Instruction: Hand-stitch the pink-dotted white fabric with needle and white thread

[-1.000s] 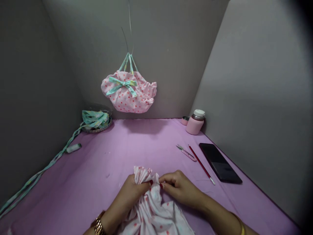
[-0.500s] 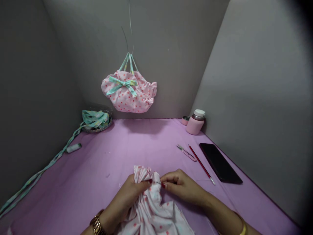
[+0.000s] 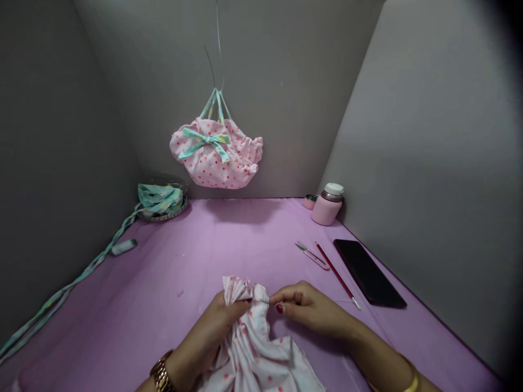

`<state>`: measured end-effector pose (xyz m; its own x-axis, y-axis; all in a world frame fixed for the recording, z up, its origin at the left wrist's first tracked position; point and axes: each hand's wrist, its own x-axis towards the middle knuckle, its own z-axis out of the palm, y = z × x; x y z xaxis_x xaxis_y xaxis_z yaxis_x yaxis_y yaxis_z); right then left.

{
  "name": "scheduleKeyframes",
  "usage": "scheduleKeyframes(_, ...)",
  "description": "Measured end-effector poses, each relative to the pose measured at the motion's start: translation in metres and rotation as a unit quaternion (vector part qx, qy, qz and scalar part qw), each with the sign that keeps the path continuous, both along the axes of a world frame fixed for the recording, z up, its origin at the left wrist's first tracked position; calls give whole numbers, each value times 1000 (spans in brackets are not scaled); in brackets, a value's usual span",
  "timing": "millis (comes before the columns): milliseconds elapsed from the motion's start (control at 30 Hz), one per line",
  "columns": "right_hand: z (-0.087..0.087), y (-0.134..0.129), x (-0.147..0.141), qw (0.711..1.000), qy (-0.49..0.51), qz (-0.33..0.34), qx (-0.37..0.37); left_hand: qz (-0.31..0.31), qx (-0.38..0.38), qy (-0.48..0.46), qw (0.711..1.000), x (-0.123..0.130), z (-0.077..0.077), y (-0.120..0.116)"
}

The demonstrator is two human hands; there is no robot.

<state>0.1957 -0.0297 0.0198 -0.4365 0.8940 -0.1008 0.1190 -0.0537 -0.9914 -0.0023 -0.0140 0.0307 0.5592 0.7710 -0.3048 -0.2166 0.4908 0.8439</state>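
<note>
A white cloth with pink dots (image 3: 257,348) lies bunched at the front of the table, its gathered top edge raised. My left hand (image 3: 223,321) grips that gathered edge, thumb on top. Just right of the cloth's folded edge is my right hand (image 3: 304,307), index fingertip at the edge and thumb a little apart below it. A thin dark line, perhaps a needle, shows on the fold near that fingertip. Whether my right fingers touch it is too small to tell.
A dotted pouch (image 3: 216,155) hangs from wire at the back. Snips (image 3: 312,257), a red pencil (image 3: 337,275) and a black phone (image 3: 370,272) lie right, a pink jar (image 3: 327,206) behind. Green fabric strips (image 3: 161,198) fill a tray at back left.
My right thumb has moved away from the cloth's edge and from the index finger, opening a small gap. My left hand keeps its hold on the cloth.
</note>
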Motion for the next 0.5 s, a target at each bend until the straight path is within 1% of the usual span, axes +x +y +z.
scheduleKeyframes(133, -1, 2, 5, 999, -2, -43, -20, 8, -23, 2, 1000, 2, 9, -1)
scheduleKeyframes(267, -2, 1, 5, 998, -2, -53, -24, 18, -38, 15, 999, 3, 11, -1)
scheduleKeyframes(500, 1, -2, -2, 998, -23, -36, 39, 24, -54, 2, 998, 3, 12, -2)
